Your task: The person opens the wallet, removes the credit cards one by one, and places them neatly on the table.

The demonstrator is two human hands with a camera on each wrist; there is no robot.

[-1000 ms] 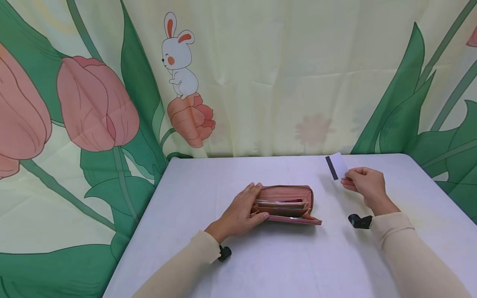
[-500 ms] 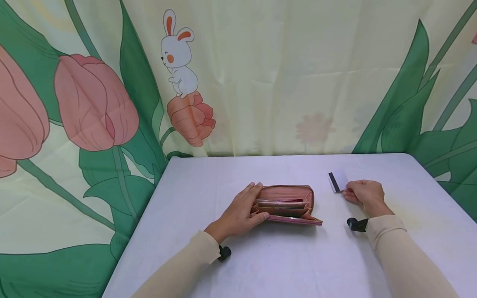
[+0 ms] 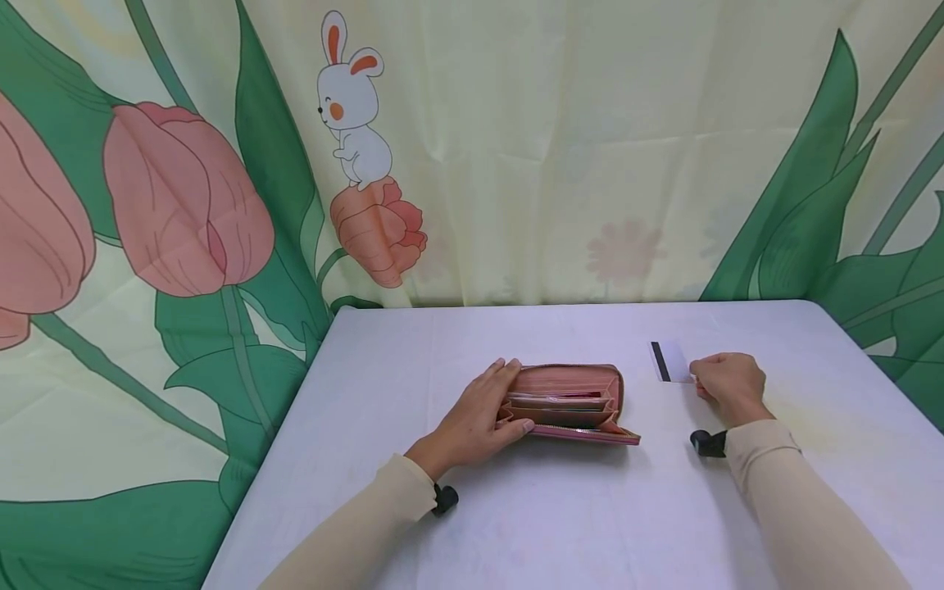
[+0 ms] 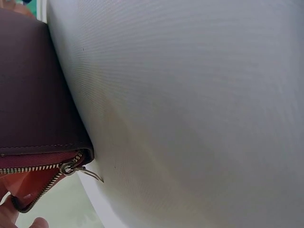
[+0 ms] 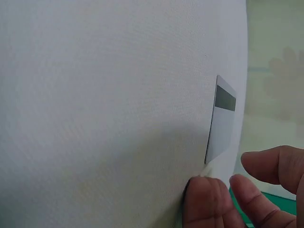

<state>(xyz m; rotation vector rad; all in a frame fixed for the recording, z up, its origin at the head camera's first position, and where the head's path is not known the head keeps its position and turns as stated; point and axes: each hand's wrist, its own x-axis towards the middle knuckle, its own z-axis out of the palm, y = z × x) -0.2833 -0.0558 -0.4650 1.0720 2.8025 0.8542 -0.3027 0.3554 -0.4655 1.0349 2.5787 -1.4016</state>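
My left hand (image 3: 475,419) is gripping the unzipped wallet (image 3: 566,416); the card (image 3: 673,363) is already lying toward the desk's (image 3: 560,524) far edge — I can't tell if my right hand (image 3: 730,385) is pinching.

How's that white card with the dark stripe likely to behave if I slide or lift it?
The white card looks flat and unbent, so it's probably fairly stiff. It appears thin, so likely light. Lying flat on the white tabletop, it may slide before an edge lifts.

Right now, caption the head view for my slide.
Left hand holding an open zip-around wallet, right hand beside a magnetic-stripe card lying on the table.
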